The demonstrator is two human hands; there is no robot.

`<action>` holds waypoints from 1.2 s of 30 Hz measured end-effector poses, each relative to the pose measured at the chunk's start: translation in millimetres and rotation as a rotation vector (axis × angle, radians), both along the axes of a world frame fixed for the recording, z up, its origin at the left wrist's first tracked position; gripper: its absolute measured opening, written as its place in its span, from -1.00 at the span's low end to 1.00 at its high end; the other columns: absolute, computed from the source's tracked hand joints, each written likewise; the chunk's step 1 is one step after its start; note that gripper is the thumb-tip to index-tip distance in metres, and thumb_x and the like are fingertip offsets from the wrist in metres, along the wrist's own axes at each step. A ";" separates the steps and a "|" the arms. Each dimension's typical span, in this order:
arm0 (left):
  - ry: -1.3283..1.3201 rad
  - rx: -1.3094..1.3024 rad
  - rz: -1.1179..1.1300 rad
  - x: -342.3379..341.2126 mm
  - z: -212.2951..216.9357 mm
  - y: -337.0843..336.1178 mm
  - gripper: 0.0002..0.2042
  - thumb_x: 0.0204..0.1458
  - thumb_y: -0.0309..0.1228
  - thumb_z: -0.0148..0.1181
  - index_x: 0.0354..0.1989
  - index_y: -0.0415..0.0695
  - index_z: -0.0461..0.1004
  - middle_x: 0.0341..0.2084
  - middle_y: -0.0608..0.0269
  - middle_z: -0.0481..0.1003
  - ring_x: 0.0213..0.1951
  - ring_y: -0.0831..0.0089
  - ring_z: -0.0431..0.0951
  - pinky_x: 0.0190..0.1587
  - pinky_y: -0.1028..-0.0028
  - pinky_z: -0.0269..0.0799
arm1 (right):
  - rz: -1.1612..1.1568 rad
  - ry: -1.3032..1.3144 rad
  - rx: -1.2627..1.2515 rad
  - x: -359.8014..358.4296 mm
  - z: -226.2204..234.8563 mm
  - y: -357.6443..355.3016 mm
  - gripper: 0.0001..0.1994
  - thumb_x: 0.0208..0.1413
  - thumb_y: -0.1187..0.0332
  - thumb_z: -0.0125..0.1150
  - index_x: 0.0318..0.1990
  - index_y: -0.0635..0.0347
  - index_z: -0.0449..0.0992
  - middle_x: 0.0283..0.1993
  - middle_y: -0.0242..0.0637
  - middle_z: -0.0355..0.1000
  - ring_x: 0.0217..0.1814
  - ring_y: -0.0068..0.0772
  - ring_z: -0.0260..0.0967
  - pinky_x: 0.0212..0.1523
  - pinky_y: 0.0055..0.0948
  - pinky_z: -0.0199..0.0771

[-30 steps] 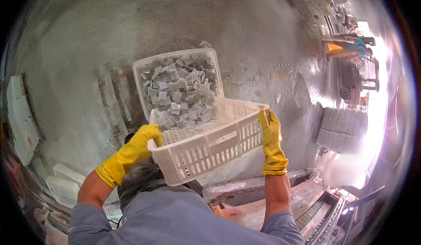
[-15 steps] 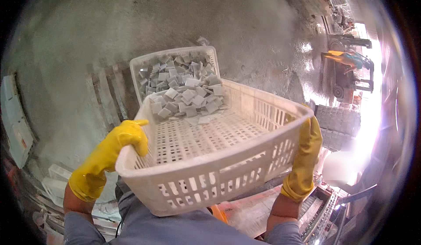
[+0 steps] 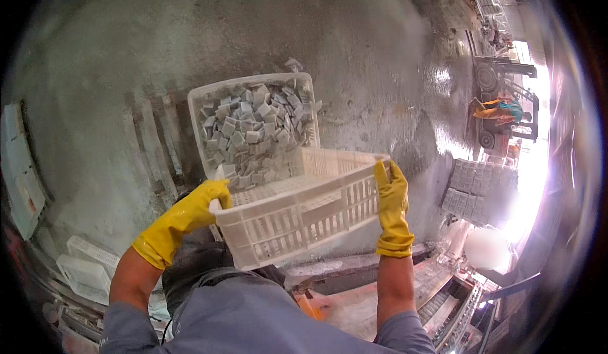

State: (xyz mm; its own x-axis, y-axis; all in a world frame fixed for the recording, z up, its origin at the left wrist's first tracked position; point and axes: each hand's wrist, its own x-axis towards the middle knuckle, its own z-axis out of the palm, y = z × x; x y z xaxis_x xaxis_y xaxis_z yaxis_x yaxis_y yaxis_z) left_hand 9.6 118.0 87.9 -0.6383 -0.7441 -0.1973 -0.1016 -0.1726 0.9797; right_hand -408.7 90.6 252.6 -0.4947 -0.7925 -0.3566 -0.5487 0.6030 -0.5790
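Observation:
A white slotted plastic crate [image 3: 304, 218] is held tilted in front of me, its far end lowered over a second white crate [image 3: 195, 116] on the floor. My left hand [image 3: 196, 213], in a yellow rubber glove, is closed round the upper crate's near left corner. My right hand [image 3: 394, 205], gloved the same, grips its near right corner. Small grey square tiles [image 3: 253, 122] lie heaped in the floor crate, the heap reaching to the tilted crate's far end. The bare slotted bottom shows near my side. The upper crate's far edge is hidden among tiles.
Wooden slats [image 3: 158, 141] lie on the wet concrete floor to the left. White crates [image 3: 85, 268] sit at lower left. At the right are a stacked pale load [image 3: 478, 186], a forklift [image 3: 500, 69] and a person [image 3: 503, 110]. A roller machine [image 3: 449, 306] stands at lower right.
Both my hands have moved forward with the crate, which is tilted more steeply. Tiles have slid off its bottom toward the floor crate, whose heap has grown. The distant person has shifted.

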 end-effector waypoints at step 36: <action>0.190 -0.114 -0.450 21.7 40.3 -8.6 -0.79 -0.22 -0.59 0.41 -0.50 -0.09 0.45 -0.49 0.23 0.52 -0.28 0.13 0.56 0.43 -0.02 0.20 | -0.440 -0.003 -0.125 87.4 87.9 190.8 -0.48 0.39 0.00 0.18 0.26 0.26 0.45 0.06 -0.28 0.54 0.05 -0.46 0.43 0.12 -0.44 0.42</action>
